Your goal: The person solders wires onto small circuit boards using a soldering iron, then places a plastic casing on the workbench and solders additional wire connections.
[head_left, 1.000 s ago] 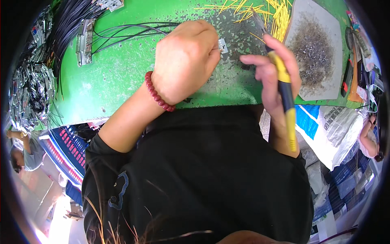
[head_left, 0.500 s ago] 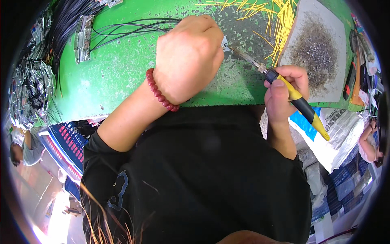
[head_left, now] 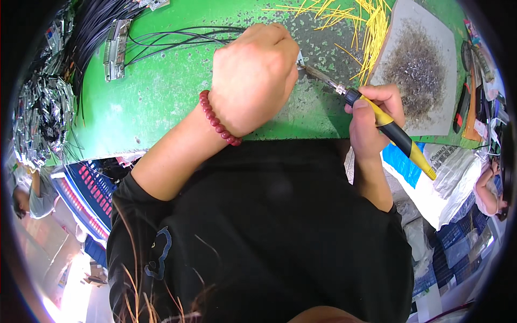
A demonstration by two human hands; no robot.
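In my right hand (head_left: 376,116) is a yellow and black soldering iron (head_left: 396,132), held like a pen with its tip pointing up and left. That tip meets a small pale piece (head_left: 300,60) sticking out past the fingers of my left hand (head_left: 256,78). My left hand is closed, back upward, and hides most of what it grips. Black cables (head_left: 177,35) run from behind its knuckles to a silver metal connector part (head_left: 116,50) lying to the left. A red bead bracelet (head_left: 216,123) circles my left wrist.
Yellow wires (head_left: 371,40) lie scattered at the far right beside a grey board (head_left: 447,102) covered in dark residue. Silver connector parts (head_left: 43,118) are heaped at the left, under a black cable bundle (head_left: 99,27). The green table (head_left: 161,113) ends just before my body. Other people sit at both sides.
My left hand has shifted slightly right, and the silver connector part with its cables too. My right hand and the soldering iron have moved a little left, the tip now closer to the pale piece.
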